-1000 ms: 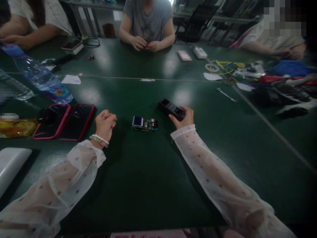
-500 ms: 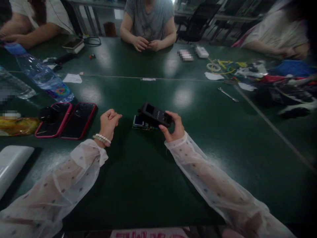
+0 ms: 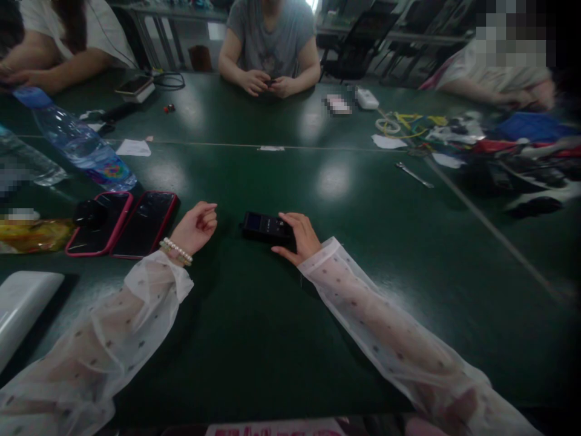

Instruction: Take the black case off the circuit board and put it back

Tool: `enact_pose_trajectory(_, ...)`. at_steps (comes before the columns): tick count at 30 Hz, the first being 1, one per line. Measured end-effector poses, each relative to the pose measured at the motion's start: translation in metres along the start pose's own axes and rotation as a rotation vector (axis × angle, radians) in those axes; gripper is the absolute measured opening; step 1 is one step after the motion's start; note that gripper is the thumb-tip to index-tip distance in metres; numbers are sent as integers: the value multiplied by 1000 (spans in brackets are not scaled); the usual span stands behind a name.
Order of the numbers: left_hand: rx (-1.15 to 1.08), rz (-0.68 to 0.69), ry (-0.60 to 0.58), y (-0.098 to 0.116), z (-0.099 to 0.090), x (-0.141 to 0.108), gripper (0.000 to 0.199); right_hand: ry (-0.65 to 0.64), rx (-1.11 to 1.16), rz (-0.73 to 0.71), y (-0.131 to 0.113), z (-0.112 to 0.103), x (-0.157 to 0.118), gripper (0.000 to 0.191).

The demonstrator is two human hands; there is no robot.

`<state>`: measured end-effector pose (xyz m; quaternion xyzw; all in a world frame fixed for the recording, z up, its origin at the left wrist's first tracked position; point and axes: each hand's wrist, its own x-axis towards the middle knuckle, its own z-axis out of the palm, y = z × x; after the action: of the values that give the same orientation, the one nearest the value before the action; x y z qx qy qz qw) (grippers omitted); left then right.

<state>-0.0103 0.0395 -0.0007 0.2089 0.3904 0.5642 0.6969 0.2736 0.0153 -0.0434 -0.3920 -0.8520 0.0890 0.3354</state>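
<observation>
A small black device casing (image 3: pixel 262 227) with a screen window and buttons lies on the green table in front of me. My right hand (image 3: pixel 303 237) grips its right end, fingers along the far side and thumb at the near side. The green circuit board is hidden now, with the casing over the spot where it lay. To the left of the casing and apart from it, my left hand (image 3: pixel 196 229) is held with its fingers curled in. Whether something small sits between those fingers cannot be made out.
Two red-cased phones (image 3: pixel 144 224) lie left of my left hand, near a water bottle (image 3: pixel 86 145) and a white box (image 3: pixel 25 309). A wrench (image 3: pixel 414 175) and a heap of cables (image 3: pixel 458 130) are at the right. Across the green table (image 3: pixel 272 339) sit several people.
My right hand has lowered the black casing from a tilt onto the circuit board, which no longer shows. My left hand has turned slightly and moved a little left.
</observation>
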Motion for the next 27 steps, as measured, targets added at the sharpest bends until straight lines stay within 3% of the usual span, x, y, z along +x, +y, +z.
enact_pose_trajectory(4, -161, -100, -109, 6, -4, 1, 43, -17, -11, 40, 3, 2, -1, 76)
enact_pose_trajectory(9, -152, -119, -203, 3, -5, 2, 36, -55, -27, 52, 5, 2, -2, 72)
enact_pose_trajectory(17, -107, -103, -202, 2, -5, 1, 35, -39, -56, 26, 7, 4, -2, 69)
enact_pose_trajectory(20, -131, -107, -162, 2, -2, 1, 34, 82, -131, -43, 3, -5, 1, 75)
enact_pose_trajectory(22, -170, -128, -89, 3, 1, 3, 34, 256, -201, -127, -10, -12, 5, 67)
enact_pose_trajectory(24, -204, -144, 8, 4, 5, 6, 34, 409, -194, -214, -33, -12, 9, 47)
enact_pose_trajectory(27, -238, -128, 138, 6, 12, 10, 35, 334, -5, -258, -84, 8, 15, 28)
